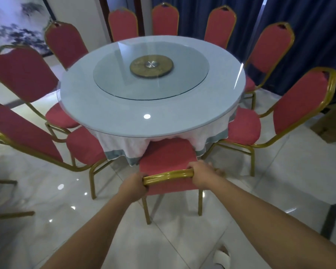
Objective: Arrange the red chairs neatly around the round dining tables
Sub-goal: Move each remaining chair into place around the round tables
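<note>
A red chair with a gold frame stands right in front of me, its seat tucked under the tablecloth of the round table. My left hand grips the left end of the chair's gold top rail. My right hand grips the right end of the same rail. Several more red chairs ring the table, among them one at the near left and one at the near right.
A glass turntable with a brass hub lies on the table's middle. Dark blue curtains hang behind on the right. A wooden box sits at the right edge, and glossy white floor tiles surround the table.
</note>
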`<state>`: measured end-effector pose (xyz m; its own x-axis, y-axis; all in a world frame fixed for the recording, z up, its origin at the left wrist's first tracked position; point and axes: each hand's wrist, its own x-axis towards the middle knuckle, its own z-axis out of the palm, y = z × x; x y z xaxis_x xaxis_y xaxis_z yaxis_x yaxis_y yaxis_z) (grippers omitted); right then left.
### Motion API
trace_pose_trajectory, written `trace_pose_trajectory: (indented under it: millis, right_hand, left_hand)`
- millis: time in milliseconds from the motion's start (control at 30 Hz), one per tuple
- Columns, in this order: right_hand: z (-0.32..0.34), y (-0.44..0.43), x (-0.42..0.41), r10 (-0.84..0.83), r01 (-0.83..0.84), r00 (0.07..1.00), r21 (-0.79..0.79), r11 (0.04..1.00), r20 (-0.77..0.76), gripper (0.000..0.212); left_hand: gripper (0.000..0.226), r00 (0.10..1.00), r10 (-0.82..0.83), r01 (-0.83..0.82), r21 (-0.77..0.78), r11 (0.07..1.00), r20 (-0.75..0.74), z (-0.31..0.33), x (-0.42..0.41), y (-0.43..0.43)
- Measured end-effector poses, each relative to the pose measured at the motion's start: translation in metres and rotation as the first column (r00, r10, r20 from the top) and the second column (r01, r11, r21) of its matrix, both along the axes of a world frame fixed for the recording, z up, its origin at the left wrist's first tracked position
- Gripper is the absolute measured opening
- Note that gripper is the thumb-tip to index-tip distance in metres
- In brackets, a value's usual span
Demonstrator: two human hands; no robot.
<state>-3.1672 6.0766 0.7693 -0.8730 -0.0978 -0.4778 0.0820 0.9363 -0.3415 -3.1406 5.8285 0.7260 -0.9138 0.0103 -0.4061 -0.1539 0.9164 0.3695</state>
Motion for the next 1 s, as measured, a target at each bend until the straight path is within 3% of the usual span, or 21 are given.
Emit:
trace_pose_trajectory:
  millis: [67, 167, 233, 333, 467, 567, 700, 867, 1000]
  right_hand:
    - [0.003, 0.016, 0.002, 0.098, -0.093, 0.994, -0.086, 0.992, 0.056, 0.067]
    - [-0.004, 0.06, 0.029, 0.333, -0.331, 0.943, -0.116, 0.937, -0.002, 0.103]
    - [-0.017, 0.103, 0.045, 0.372, -0.377, 0.926, -0.159, 0.913, -0.057, 0.105]
    - [-0.028, 0.195, 0.045, 0.21, -0.212, 0.977, -0.168, 0.963, -0.032, 0.091]
    - [-0.008, 0.328, 0.015, -0.073, 0.061, 0.987, -0.086, 0.994, -0.14, 0.083]
    - [0.016, 0.404, -0.005, -0.208, 0.193, 0.951, -0.087, 0.977, -0.228, 0.085]
    - [0.024, 0.488, -0.018, -0.392, 0.359, 0.89, -0.172, 0.917, -0.233, 0.081]
    - [0.013, 0.578, -0.044, -0.488, 0.444, 0.844, -0.222, 0.868, -0.222, 0.077]
    - [0.017, 0.668, -0.109, -0.491, 0.46, 0.837, -0.175, 0.87, -0.243, 0.077]
  left_hand:
    - [0.018, 0.994, 0.011, -0.011, 0.003, 1.0, 0.105, 0.015, -0.003, 0.006]
    - [0.023, 0.973, -0.021, 0.028, -0.025, 0.999, 0.229, 0.038, -0.01, 0.036]
    - [0.035, 0.965, -0.128, 0.137, -0.025, 0.99, 0.23, 0.052, -0.024, 0.077]
    - [0.053, 0.93, -0.317, 0.299, 0.118, 0.947, 0.186, 0.064, -0.051, 0.167]
    - [0.043, 0.934, -0.35, 0.306, 0.335, 0.891, 0.077, 0.067, -0.082, 0.298]
    - [0.056, 0.908, -0.418, 0.391, 0.326, 0.861, 0.014, 0.069, -0.112, 0.38]
    - [0.06, 0.843, -0.534, 0.527, 0.292, 0.798, -0.063, 0.069, -0.166, 0.48]
    - [0.085, 0.859, -0.51, 0.502, 0.264, 0.824, -0.043, 0.05, -0.233, 0.606]
    - [0.072, 0.902, -0.411, 0.428, 0.412, 0.804, -0.136, 0.038, -0.308, 0.716]
